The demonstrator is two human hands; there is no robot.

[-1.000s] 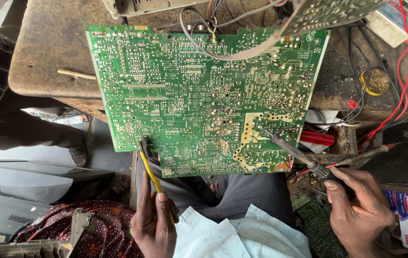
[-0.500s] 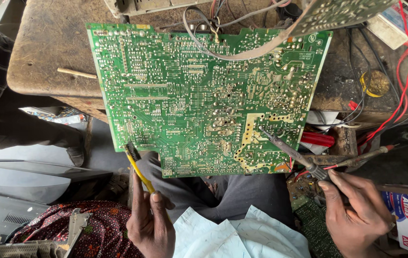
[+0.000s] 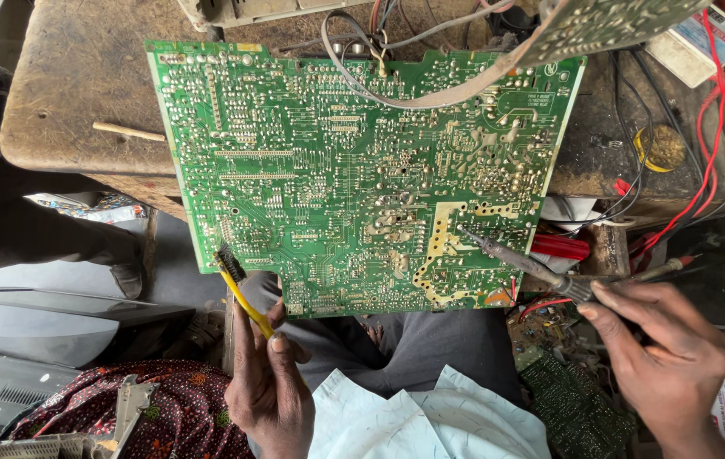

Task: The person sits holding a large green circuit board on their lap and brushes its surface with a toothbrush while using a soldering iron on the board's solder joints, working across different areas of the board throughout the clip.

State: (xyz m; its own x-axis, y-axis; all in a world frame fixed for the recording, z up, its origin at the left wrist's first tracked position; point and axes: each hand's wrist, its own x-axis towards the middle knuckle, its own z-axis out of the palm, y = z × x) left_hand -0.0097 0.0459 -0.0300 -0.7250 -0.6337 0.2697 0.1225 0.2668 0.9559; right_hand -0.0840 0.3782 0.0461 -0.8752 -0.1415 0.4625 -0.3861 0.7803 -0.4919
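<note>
- The board (image 3: 362,170), green and solder side up, lies tilted across the bench (image 3: 65,93) edge and over the person's lap, filling the middle of the view.
- The left hand (image 3: 271,391), at 7 o'clock, pinches the yellow handle of a small brush (image 3: 239,285) between thumb and fingers; the dark bristles touch the board's lower left edge.
- The right hand (image 3: 664,357), at 4 o'clock, has its fingers closed round the grip of a soldering iron (image 3: 520,259), held like a pen. The tip rests on the pale copper area toward the board's lower right.
- Judgement: the work in hand looks like touching a joint with the iron while the brush steadies or cleans the edge. Done well, the tip would sit on one pad only, clear of neighbouring traces, and the brush hand would keep the tilted board from rocking.
- A grey cable (image 3: 430,89) loops over the board's top edge at 12 o'clock; red wires (image 3: 707,144) run at 2 o'clock. Both are well apart from the tip, though the iron's lead lies near them.
- A smaller board (image 3: 575,408) lies under the right wrist.
</note>
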